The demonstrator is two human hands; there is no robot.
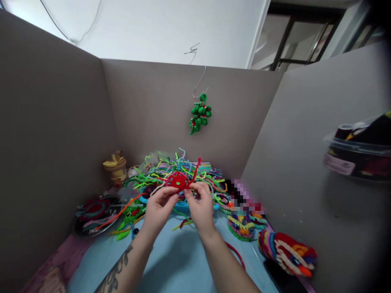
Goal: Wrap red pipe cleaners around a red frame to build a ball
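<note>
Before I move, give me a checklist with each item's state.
1. Left hand on red disc: ok, pinching its edge.
2. Right hand on disc: ok, pinching the lower right edge.
3. Red stem: ok, its tip points up, apart from both hands.
4. Green ornament: ok, hangs apart from the hands.
5. Disc's far side: cannot tell, faces away.
6. Red strand on table: cannot tell whether it passes under right forearm.

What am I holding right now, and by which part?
A round red craft piece, by its lower edge: your left hand near the bottom, your right hand at the lower right.
</note>
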